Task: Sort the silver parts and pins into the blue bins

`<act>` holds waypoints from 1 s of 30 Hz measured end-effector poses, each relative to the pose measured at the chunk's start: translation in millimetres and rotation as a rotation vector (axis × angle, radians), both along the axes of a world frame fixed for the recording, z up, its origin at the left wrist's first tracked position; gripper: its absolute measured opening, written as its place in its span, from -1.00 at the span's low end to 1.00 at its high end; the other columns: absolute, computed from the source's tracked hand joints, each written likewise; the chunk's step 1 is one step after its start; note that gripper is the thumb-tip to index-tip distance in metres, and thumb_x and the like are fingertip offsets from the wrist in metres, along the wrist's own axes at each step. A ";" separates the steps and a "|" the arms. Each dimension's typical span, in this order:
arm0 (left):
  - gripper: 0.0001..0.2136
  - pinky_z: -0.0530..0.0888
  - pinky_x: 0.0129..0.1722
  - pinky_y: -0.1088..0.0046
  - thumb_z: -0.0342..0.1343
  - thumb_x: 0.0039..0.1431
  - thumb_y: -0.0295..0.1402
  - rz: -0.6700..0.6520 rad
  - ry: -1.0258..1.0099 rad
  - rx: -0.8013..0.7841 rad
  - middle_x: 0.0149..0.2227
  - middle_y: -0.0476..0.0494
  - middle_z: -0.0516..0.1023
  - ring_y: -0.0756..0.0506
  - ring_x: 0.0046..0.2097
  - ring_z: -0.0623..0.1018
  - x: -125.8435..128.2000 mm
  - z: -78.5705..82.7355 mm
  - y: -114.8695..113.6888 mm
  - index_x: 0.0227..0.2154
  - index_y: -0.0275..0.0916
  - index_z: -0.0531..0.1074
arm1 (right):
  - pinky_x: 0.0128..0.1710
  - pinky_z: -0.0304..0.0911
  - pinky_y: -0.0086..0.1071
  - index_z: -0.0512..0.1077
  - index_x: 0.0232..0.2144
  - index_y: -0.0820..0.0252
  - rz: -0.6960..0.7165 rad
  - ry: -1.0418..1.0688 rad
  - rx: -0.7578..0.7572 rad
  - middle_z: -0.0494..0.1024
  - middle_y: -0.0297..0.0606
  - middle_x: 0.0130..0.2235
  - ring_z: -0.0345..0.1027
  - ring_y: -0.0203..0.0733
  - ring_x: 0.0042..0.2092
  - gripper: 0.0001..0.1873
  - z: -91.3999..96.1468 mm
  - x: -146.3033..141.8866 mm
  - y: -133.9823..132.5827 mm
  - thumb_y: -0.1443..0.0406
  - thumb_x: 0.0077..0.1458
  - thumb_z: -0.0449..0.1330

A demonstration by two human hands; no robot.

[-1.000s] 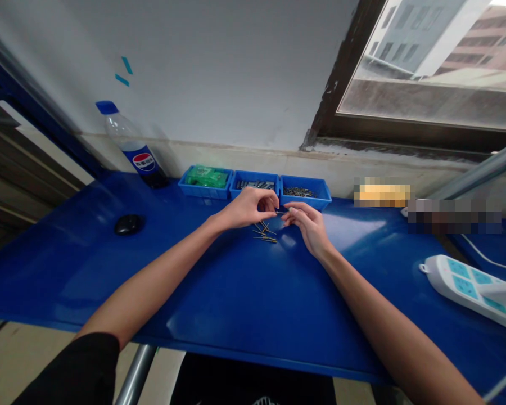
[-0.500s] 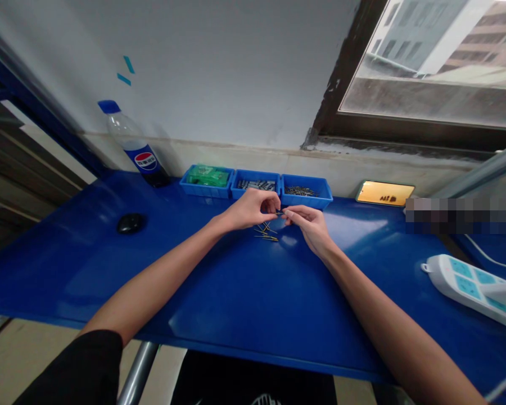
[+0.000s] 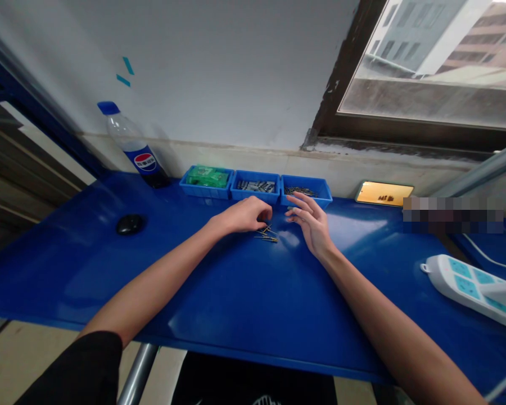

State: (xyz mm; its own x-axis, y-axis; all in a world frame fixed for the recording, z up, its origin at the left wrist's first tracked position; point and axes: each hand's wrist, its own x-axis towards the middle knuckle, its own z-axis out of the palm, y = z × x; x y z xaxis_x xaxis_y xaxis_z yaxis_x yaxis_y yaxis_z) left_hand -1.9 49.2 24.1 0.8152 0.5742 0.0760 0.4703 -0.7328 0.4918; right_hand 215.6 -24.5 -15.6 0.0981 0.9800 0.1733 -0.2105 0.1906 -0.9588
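My left hand (image 3: pixel 247 216) rests knuckles-up on the blue table (image 3: pixel 244 292), its fingers curled down over the near end of a small pile of thin metal pins (image 3: pixel 266 234). What its fingertips pinch is hidden. My right hand (image 3: pixel 310 220) hovers just right of the pins with its fingers spread and nothing in them, reaching toward the right blue bin (image 3: pixel 316 192) of dark pins. Beside that bin stand a middle bin (image 3: pixel 255 186) of grey parts and a left bin (image 3: pixel 206 179) of green parts.
A cola bottle (image 3: pixel 135 147) stands at the back left by the wall. A black mouse (image 3: pixel 129 224) lies on the left. A white power strip (image 3: pixel 472 284) with a cable lies at the right edge. A yellow plate (image 3: pixel 383 193) sits behind.
The two hands were pinched together on a small part above the pins. Now they have separated: the left dropped onto the pile, the right opened and shifted toward the right bin.
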 end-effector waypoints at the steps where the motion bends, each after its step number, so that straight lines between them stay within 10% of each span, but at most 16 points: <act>1: -0.88 0.39 -0.30 0.48 0.23 0.06 -0.53 -0.003 0.003 -0.004 -0.36 -0.11 0.64 -0.04 -0.34 0.57 0.1 -0.5 0.0 -0.32 -0.30 0.60 | -0.19 0.43 -0.22 0.51 0.07 -0.02 0.002 0.001 -0.003 0.58 -0.16 0.18 0.52 -0.16 -0.20 -0.52 -0.1 0.2 0.0 0.18 0.07 0.37; 19: -0.78 0.47 -0.11 0.37 0.09 0.28 -0.53 -0.018 -0.143 0.137 -0.19 -0.25 0.62 -0.10 -0.19 0.59 1.9 8.5 -0.6 -0.13 -0.31 0.62 | -0.23 0.39 -0.24 0.55 -0.03 0.02 0.029 -0.005 0.013 0.66 -0.21 -0.02 0.48 -0.18 -0.28 -0.65 -4.9 2.3 2.6 0.17 0.11 0.33; 30: -0.94 0.55 -0.19 0.44 0.26 0.14 -0.44 0.088 -0.413 -0.150 -0.31 -0.14 0.72 -0.09 -0.26 0.70 6.8 14.0 -8.3 -0.31 -0.29 0.55 | -0.22 0.36 -0.26 0.60 -0.11 0.08 0.116 -0.140 0.037 0.70 -0.26 -0.24 0.49 -0.19 -0.32 -0.72 -6.3 0.8 0.7 0.14 0.14 0.38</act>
State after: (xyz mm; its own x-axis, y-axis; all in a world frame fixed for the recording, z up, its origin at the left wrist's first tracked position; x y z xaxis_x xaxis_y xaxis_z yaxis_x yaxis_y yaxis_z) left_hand 4.9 41.0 38.1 0.6815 0.6696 0.2952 0.2696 -0.6048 0.7494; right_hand 216.4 -23.8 -21.9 -0.0425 0.9760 0.2134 -0.0976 0.2085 -0.9731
